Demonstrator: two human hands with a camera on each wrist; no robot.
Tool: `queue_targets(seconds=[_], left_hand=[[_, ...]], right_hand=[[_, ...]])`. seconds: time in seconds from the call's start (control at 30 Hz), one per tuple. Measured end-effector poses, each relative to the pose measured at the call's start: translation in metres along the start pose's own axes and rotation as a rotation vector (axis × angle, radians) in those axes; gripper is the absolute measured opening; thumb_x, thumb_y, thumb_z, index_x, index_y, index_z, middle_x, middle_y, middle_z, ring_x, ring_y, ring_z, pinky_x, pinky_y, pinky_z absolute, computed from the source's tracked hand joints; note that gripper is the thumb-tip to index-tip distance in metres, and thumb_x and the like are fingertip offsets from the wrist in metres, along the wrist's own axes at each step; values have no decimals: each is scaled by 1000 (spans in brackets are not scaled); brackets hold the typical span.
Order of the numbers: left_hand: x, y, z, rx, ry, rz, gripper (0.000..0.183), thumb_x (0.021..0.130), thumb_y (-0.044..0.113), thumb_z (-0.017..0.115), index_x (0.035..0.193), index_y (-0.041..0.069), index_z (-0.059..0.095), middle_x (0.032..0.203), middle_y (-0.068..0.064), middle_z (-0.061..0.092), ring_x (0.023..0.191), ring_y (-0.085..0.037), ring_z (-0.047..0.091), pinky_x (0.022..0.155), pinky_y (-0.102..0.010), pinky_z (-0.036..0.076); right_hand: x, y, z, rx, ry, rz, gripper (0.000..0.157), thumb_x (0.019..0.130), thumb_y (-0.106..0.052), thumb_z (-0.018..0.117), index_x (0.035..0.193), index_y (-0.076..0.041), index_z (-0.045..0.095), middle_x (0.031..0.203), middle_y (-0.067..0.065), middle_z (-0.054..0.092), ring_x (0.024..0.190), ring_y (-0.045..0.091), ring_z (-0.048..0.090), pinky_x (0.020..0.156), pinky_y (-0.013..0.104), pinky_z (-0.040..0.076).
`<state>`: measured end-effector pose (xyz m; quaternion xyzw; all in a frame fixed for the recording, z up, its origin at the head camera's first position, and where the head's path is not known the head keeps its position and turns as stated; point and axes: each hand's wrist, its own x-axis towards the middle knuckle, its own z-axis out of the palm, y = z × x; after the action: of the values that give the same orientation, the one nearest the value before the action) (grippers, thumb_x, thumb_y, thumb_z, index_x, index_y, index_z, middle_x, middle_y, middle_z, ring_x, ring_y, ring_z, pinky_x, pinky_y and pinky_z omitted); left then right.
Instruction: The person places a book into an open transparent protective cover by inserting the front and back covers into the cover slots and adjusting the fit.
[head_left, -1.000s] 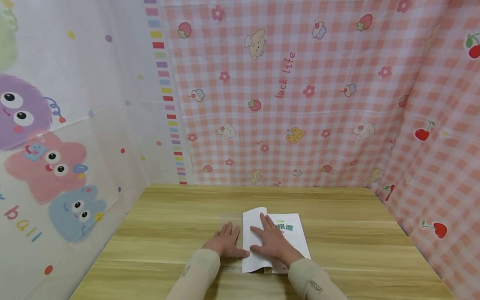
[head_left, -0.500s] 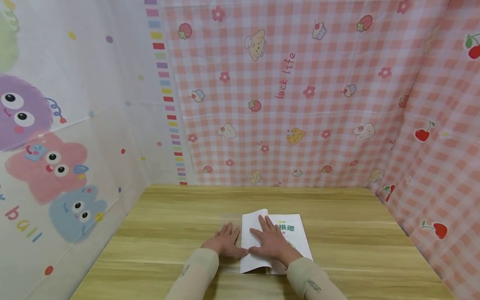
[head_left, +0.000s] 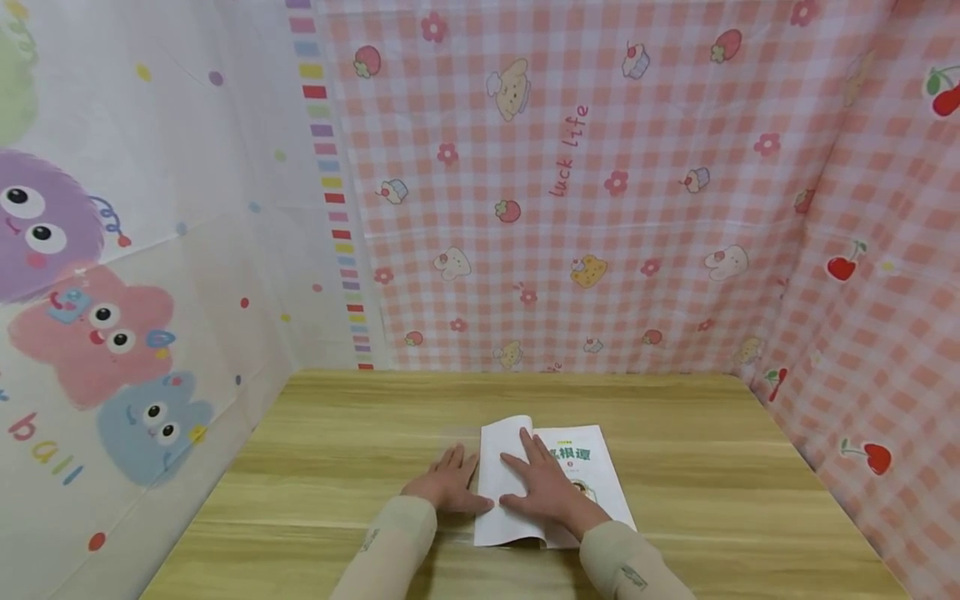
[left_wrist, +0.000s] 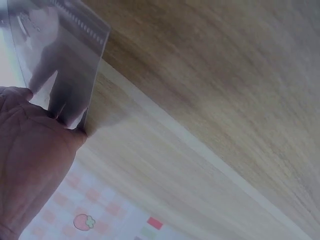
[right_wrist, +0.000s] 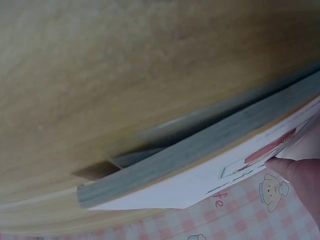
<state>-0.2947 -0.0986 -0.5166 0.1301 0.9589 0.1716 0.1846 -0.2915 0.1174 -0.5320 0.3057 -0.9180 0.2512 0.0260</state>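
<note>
A thick book (head_left: 600, 467) lies on the table, its white title page printed with green characters. Its white front leaf (head_left: 504, 475) is folded over to the left and bulges up near the spine. My right hand (head_left: 551, 492) rests on this leaf with spread fingers. Just left of the book, my left hand (head_left: 448, 485) lies with straight fingers, its thumb reaching the leaf's edge. A clear plastic sheet (left_wrist: 82, 50) appears by the left fingers in the left wrist view, with their reflection on it. The right wrist view shows the page block (right_wrist: 200, 145) and part of my right hand (right_wrist: 302, 180).
The wood-grain table (head_left: 712, 467) extends around the book on all sides. A pink checked cloth (head_left: 570, 208) hangs behind it, continuing on the right, and a white cartoon-print cloth (head_left: 247, 250) hangs on the left.
The folded leaf's left edge has shifted slightly left, and the book's near right corner slightly right. More of the title page shows. Both hands stay nearly in place.
</note>
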Motion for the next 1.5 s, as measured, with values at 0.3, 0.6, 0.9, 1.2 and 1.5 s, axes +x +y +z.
queue_targets(seconds=[0.3, 0.6, 0.9, 1.2, 1.5], left_hand=[[14, -13, 12, -7, 10, 39, 88, 87, 58, 64, 157, 16, 32, 163, -20, 12, 150, -34, 8, 119, -51, 14], [-6, 2, -9, -32, 2, 27, 83, 87, 49, 68, 155, 14, 35, 162, -21, 14, 150, -36, 11, 117, -54, 16], [-12, 4, -10, -16, 10, 72, 83, 85, 44, 76, 153, 13, 40, 162, -18, 21, 149, -34, 16, 117, -55, 18], [-14, 5, -11, -19, -4, 89, 80, 84, 38, 77, 152, 12, 42, 161, -18, 24, 149, -32, 17, 117, -53, 19], [-12, 0, -9, -17, 12, 88, 84, 81, 39, 80, 152, 14, 42, 161, -17, 24, 149, -33, 18, 116, -55, 20]], right_hand=[[-1, 1, 2, -8, -47, 67, 69, 89, -46, 65, 145, -7, 50, 160, 28, 14, 140, 49, 28, 103, 72, 29], [-4, 5, 1, -53, -11, 7, 71, 91, -47, 63, 146, -6, 49, 157, 33, 17, 137, 51, 33, 104, 67, 32], [-4, 4, 4, -79, -59, 66, 72, 91, -51, 62, 148, -9, 47, 161, 27, 14, 139, 50, 31, 106, 68, 28], [-10, 7, 0, -54, -21, 24, 74, 92, -51, 62, 147, -6, 47, 159, 31, 17, 142, 49, 26, 109, 64, 28], [-9, 12, 9, -126, -61, 49, 79, 92, -61, 56, 152, -12, 42, 161, 25, 15, 139, 46, 33, 107, 68, 28]])
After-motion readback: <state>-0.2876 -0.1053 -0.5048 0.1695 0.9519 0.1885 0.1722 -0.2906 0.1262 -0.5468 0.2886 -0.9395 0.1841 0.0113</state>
